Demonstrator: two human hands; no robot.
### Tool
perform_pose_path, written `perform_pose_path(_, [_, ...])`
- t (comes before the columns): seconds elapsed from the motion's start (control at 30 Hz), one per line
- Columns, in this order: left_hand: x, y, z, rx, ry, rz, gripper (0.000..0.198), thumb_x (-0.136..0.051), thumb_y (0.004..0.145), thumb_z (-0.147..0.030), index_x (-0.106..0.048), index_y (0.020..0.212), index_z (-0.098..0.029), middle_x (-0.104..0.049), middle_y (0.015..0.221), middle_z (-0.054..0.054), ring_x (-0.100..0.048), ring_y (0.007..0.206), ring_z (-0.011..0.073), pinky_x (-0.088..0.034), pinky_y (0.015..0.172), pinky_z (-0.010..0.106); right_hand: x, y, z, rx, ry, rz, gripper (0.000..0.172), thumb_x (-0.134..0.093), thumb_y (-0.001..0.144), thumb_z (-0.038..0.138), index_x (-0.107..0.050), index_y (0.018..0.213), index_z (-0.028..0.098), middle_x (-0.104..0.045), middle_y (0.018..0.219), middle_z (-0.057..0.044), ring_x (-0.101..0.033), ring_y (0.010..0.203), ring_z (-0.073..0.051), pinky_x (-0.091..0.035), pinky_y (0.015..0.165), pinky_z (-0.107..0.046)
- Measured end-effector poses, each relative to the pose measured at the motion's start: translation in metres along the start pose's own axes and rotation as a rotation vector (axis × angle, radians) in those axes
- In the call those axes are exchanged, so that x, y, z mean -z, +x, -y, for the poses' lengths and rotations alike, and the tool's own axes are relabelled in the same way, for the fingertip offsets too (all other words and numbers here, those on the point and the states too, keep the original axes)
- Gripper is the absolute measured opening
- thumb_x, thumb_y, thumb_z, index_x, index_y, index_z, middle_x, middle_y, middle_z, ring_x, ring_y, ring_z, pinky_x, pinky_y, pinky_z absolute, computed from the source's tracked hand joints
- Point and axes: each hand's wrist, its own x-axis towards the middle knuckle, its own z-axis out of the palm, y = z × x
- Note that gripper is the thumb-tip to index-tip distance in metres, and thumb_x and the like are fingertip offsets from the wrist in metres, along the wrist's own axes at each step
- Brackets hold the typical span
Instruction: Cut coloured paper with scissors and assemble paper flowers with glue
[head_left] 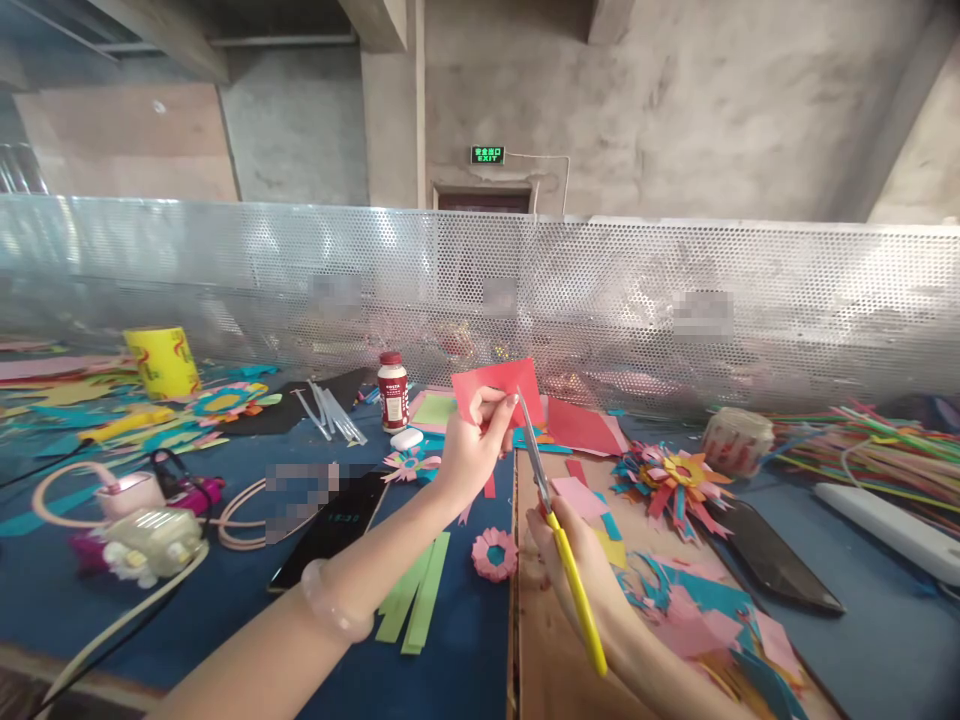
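Observation:
A sheet of red paper (499,379) is pinched in my left hand (484,435), held up above the table. My right hand (574,565) grips a pair of scissors (574,590) with yellow handles. The scissor blades point up toward the paper's lower right part, close to my left fingertips. Whether the blades are cutting into the paper is hard to make out. Below my hands lies a small pink paper flower ring (495,555), with light green paper strips (421,595) to its left.
A dark phone (330,530), a bottle (393,392) and a glue gun (127,427) are on the left. Paper scraps (697,620), an orange paper flower (679,468) and another phone (776,555) lie right. A perforated metal screen (600,300) stands behind.

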Motion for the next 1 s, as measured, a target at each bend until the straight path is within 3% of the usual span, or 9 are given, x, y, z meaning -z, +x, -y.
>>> perform_pose_path(0.2, [-0.001, -0.002, -0.003, 0.018, 0.015, 0.005, 0.018, -0.050, 0.089, -0.035, -0.046, 0.078, -0.020, -0.045, 0.044, -0.008, -0.042, 0.039, 0.0074, -0.035, 0.039, 0.018, 0.002, -0.002, 0.004, 0.008, 0.001, -0.022, 0.020, -0.040, 0.083, 0.040, -0.043, 0.076, 0.021, -0.042, 0.061, 0.006, -0.043, 0.049, -0.011, -0.039, 0.049, -0.024])
perform_pose_path(0.63, [-0.003, -0.006, -0.005, 0.063, 0.030, 0.004, 0.020, -0.051, 0.087, -0.037, -0.048, 0.076, -0.020, -0.045, 0.044, -0.007, -0.043, 0.039, 0.0086, -0.034, 0.039, 0.020, 0.000, 0.002, -0.007, 0.032, 0.118, 0.013, 0.017, -0.041, 0.084, 0.038, -0.047, 0.082, 0.022, -0.034, 0.058, 0.008, -0.038, 0.048, -0.011, -0.038, 0.047, -0.023])
perform_pose_path(1.0, [-0.004, -0.007, -0.007, 0.080, 0.021, 0.001, 0.020, -0.052, 0.087, -0.037, -0.051, 0.077, -0.020, -0.044, 0.042, -0.007, -0.041, 0.037, 0.0081, -0.034, 0.039, 0.020, -0.005, 0.006, -0.018, 0.014, 0.177, -0.028, 0.025, -0.046, 0.081, 0.046, -0.047, 0.079, 0.021, -0.041, 0.057, 0.007, -0.041, 0.044, -0.010, -0.037, 0.042, -0.021])
